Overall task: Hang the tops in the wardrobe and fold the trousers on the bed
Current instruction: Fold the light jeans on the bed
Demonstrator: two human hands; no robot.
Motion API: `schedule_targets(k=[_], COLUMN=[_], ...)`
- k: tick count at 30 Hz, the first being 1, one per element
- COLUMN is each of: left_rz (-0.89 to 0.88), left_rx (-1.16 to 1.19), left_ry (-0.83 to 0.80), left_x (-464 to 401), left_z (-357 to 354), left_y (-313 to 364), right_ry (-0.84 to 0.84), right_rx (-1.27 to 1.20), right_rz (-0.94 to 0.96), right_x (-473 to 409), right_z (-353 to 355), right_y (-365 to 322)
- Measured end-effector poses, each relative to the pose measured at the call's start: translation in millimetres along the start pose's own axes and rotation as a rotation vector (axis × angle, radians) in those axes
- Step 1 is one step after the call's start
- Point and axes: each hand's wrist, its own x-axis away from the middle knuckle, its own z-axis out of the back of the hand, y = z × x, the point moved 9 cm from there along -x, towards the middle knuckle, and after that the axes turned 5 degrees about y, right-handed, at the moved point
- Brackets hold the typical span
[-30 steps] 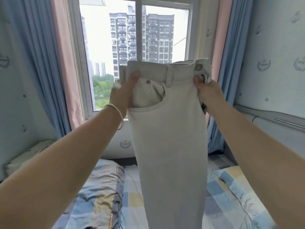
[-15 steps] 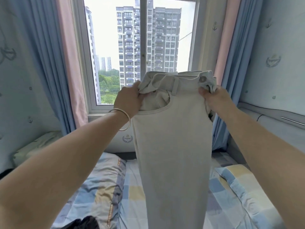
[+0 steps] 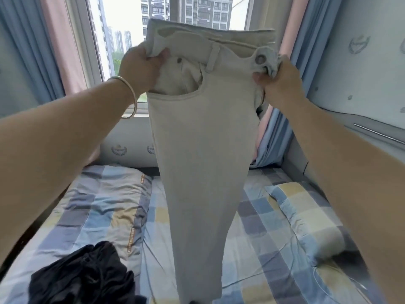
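Pale beige trousers (image 3: pixel 203 150) hang lengthwise in the air over the bed (image 3: pixel 263 249), folded leg on leg. My left hand (image 3: pixel 142 69), with a bangle on its wrist, grips the waistband's left end. The right end, by the metal button, is bunched in my right hand (image 3: pixel 278 82). The legs drop down to the bottom edge of the view, so their hems are hidden. A crumpled black garment (image 3: pixel 81 279) lies on the bed at the lower left.
The bed has a blue, yellow and grey checked cover, a folded quilt (image 3: pixel 105 205) on the left and a pillow (image 3: pixel 306 218) on the right. Behind it are a padded headboard (image 3: pixel 129 150), a window and blue-pink curtains. A wall runs along the right.
The view has tipped down, so more of the bed and the black garment show. Both hands have bunched the waistband tighter, and the trousers sit nearer to me.
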Motion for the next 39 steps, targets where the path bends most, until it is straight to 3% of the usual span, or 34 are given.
schedule_targets(k=[4, 12, 18, 24, 30, 36, 39], left_rz=[0.050, 0.015, -0.111, -0.120, 0.130, 0.263, 0.407], left_rx=[-0.014, 0.139, 0.046, 0.204, 0.041, -0.889, -0.892], left_ry=[-0.101, -0.293, -0.288, -0.224, -0.319, -0.545, -0.463], left_x=[10, 4, -19, -45, -50, -47, -71], left_z=[-7, -5, 25, 23, -68, -167, -214], left_y=[-13, 24, 68, 81, -49, -254, -328], right_ry=[-0.018, 0.040, 0.155, 0.182, -0.125, -0.466, -0.439], right_rx=[0.197, 0.285, 0.085, -0.103, -0.045, -0.057, -0.169], right_rz=[0.057, 0.088, 0.156, 0.166, -0.092, -0.428, -0.556], right_x=[14, 3, -7, -29, -43, -23, -35], right_z=[-4, 30, 68, 69, -45, -225, -314], right_y=[4, -25, -77, -78, 65, 239, 307])
